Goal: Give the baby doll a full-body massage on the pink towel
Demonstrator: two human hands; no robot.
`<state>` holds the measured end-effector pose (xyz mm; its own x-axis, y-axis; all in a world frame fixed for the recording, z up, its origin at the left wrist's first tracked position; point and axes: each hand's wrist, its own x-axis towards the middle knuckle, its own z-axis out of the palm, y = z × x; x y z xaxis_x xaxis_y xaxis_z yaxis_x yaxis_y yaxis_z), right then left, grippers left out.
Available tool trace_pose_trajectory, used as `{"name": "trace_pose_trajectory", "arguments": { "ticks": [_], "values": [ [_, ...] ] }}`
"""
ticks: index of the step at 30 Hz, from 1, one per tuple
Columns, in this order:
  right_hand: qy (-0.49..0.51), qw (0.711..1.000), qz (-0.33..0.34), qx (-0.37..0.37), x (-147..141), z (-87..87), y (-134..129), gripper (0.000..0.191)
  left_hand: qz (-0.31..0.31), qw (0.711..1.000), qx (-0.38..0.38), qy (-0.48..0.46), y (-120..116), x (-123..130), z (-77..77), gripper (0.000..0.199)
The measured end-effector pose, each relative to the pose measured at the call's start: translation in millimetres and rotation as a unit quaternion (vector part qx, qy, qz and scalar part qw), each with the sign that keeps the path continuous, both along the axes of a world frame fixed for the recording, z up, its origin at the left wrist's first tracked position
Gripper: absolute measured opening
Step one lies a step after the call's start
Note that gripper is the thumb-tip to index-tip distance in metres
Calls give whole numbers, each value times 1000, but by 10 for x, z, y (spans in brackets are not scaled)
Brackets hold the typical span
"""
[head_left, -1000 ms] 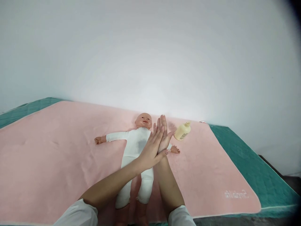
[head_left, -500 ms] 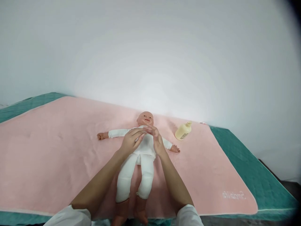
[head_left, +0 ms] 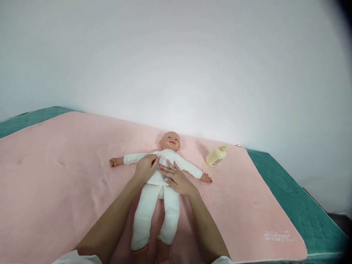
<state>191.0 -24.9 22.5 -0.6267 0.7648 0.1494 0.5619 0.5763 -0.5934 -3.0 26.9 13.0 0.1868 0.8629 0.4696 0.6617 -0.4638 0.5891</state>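
Item: doll (head_left: 156,179), one, dressed in white. I log it on its back on the pink sheet (head_left: 68,183), near the middle of my view; head toward the wall (head_left: 176,55), legs toward the camera, both arms stretched out to the sides. Its feet run down to the bottom edge of my picture.

Item: left hand (head_left: 144,169), bare. I find it against the doll's torso, on the side by the arm at view left. Fingers curled in toward the thumb; I cannot tell whether they pinch the cloth.

Item: right hand (head_left: 179,179), bare. I record it palm down across the front of the torso, fingers spread over the white cloth and pointing toward the left hand; the two hands are near each other, apart.

Item: bottle (head_left: 216,157), pale yellow, with a nozzle on top and dark print too small for me to read. Located on the sheet near the doll's outstretched arm at view right, apart from it.

Item: green quilted pad (head_left: 288,198), under the sheet, showing at both far corners and along the right.

Item: pale lettering (head_left: 278,235), on the sheet's near right corner; I cannot read it.
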Motion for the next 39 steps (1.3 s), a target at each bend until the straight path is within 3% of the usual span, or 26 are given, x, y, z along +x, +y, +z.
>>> {"name": "trace_pose_trajectory", "arguments": {
  "ticks": [5,14,25,31,34,37,39],
  "values": [
    [-37,999,-39,-6,-15,-64,96,61,-19,998,-31,47,29,21,-63,33],
    [-17,989,-140,-36,-20,-172,116,64,-52,995,-44,70,26,19,-58,34],
    [-65,949,-301,-63,138,-313,146,74,-54,993,-43,99,40,14,-88,35],
    [-81,942,-321,-58,131,-311,129,72,-66,993,-11,94,17,-16,-19,37],
    [-78,941,-325,-55,121,-310,130,68,-166,985,19,46,-102,-12,92,41],
    [-76,940,-327,-56,116,-301,129,65,-337,941,-11,-16,-255,33,178,40],
    [-76,941,-326,-57,115,-290,125,64,-389,920,-42,-30,-320,71,195,39]
  ]
}}
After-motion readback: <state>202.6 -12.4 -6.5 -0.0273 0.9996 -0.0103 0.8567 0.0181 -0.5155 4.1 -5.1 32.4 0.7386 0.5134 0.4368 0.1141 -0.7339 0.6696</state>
